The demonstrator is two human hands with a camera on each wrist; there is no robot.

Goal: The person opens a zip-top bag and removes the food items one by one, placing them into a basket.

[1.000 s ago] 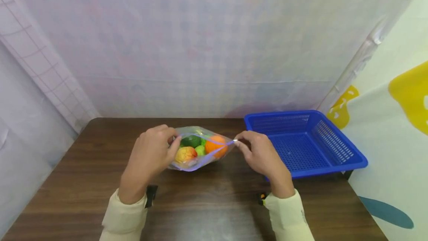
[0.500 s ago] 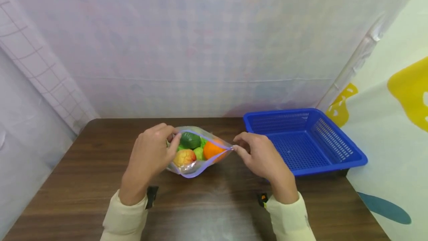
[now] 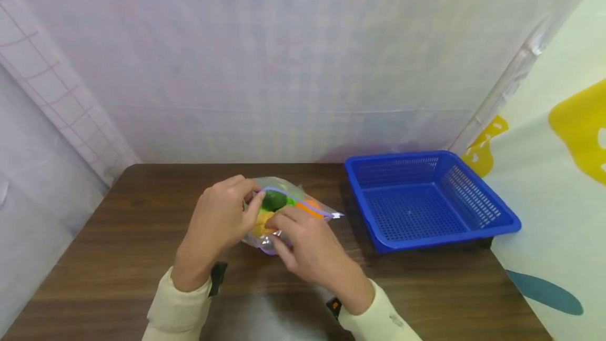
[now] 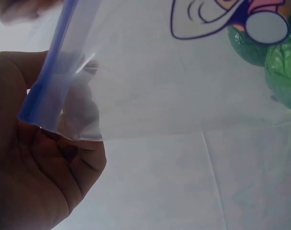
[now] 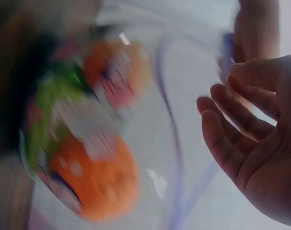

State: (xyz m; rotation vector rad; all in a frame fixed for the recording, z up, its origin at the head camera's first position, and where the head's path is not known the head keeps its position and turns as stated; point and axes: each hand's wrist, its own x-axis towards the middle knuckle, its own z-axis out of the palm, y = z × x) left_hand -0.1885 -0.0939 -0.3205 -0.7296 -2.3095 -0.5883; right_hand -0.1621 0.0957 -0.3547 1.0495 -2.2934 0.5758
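Observation:
A clear zip bag (image 3: 279, 183) with a purple zip edge lies on the table, its mouth apart. In it are a dark green fruit (image 3: 273, 200), an orange (image 3: 310, 206) and a yellow-red fruit (image 3: 262, 223). My left hand (image 3: 221, 220) pinches the bag's left corner; the left wrist view shows the blue zip end (image 4: 32, 103) between thumb and fingers. Over the near side of the mouth is my right hand (image 3: 307, 243), fingers loosely bent and holding nothing in the right wrist view. A white slider (image 3: 336, 216) sits at the bag's right corner.
A blue perforated basket (image 3: 374, 233) stands to the right of the bag on the brown wooden table (image 3: 118, 257). Behind the table hangs a pale curtain (image 3: 284, 67). A white sheet with yellow shapes (image 3: 579, 125) covers the right side.
My right hand has let go of the bag's right corner and moved left over the mouth. The left hand keeps its pinch, shifted slightly right.

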